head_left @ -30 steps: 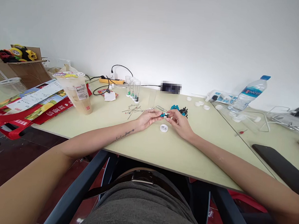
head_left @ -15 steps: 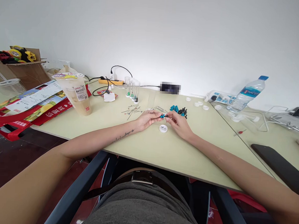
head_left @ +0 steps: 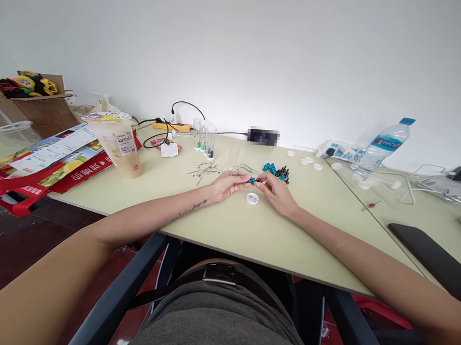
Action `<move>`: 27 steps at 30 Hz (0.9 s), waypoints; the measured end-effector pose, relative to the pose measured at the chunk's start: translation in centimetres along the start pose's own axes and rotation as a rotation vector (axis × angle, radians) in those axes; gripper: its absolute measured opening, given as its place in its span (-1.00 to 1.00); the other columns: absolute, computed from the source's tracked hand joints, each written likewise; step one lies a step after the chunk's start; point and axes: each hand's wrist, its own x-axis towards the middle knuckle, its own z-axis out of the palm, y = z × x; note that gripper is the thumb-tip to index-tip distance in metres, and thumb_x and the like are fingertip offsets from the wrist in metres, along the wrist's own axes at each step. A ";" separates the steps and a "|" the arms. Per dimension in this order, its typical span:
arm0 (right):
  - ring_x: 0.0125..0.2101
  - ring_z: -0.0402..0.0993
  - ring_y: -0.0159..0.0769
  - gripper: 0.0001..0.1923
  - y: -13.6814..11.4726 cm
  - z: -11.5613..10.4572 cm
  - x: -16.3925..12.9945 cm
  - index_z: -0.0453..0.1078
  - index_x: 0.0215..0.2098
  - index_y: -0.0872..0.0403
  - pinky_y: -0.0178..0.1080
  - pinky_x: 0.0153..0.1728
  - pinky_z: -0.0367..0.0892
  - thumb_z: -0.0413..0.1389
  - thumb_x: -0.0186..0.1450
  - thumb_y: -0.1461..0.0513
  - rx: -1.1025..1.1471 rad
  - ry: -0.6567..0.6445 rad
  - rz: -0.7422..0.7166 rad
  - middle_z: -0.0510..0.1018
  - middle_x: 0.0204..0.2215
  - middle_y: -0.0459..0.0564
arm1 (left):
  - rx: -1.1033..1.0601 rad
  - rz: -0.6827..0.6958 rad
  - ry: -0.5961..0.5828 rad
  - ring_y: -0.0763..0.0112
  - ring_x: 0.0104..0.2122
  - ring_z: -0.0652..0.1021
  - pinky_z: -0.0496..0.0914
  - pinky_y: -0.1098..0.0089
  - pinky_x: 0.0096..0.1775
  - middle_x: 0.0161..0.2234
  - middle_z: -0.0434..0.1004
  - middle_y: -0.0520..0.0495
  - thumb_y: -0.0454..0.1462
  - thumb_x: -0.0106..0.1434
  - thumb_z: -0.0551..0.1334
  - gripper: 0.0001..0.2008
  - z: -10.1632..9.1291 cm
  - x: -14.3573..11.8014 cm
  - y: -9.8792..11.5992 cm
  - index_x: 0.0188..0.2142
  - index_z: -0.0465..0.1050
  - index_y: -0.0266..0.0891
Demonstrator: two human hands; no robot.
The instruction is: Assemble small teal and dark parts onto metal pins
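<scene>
My left hand and my right hand meet over the pale green table, both pinching a tiny blue and black part between their fingertips. A white round cap lies on the table just below the hands. Behind them sits a small heap of blue and black parts. Thin metal pins lie scattered to the left of the heap. Clear tubes stand upright further back.
A sealed drink cup stands at the left on printed bags. A cardboard box with toys is at far left. A water bottle, power strip, white caps and a dark phone lie to the right.
The hands have stayed in place; the fingers have shifted slightly around the small part. The view has barely moved.
</scene>
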 end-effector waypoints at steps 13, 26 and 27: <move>-0.54 0.28 -0.39 -0.72 0.0 -0.1 0.0 0.23 -0.26 0.04 -0.27 -0.45 0.20 -0.13 0.32 0.03 0.045 -0.037 0.041 0.44 -0.35 -0.05 | 0.000 -0.004 -0.001 0.48 -0.35 0.55 0.35 0.38 -0.02 -0.41 0.53 -0.08 -0.40 0.02 0.30 -0.89 0.1 -0.1 0.0 -0.40 0.50 -0.41; -0.53 0.27 -0.39 -0.75 -0.1 0.0 -0.1 0.26 -0.20 0.04 -0.29 -0.46 0.20 -0.06 0.30 0.06 -0.003 -0.030 0.007 0.45 -0.36 -0.04 | -0.017 0.012 0.046 0.51 -0.36 0.54 0.33 0.35 0.01 -0.44 0.52 -0.04 -0.42 0.00 0.31 -0.94 0.5 -0.2 0.3 -0.45 0.49 -0.40; -0.54 0.26 -0.39 -0.75 0.0 0.0 0.0 0.26 -0.21 0.04 -0.29 -0.46 0.20 -0.07 0.30 0.06 -0.006 -0.032 0.007 0.45 -0.38 -0.05 | -0.022 0.010 0.054 0.51 -0.36 0.54 0.33 0.35 0.01 -0.44 0.52 -0.04 -0.43 0.00 0.30 -0.94 0.5 -0.2 0.3 -0.45 0.49 -0.40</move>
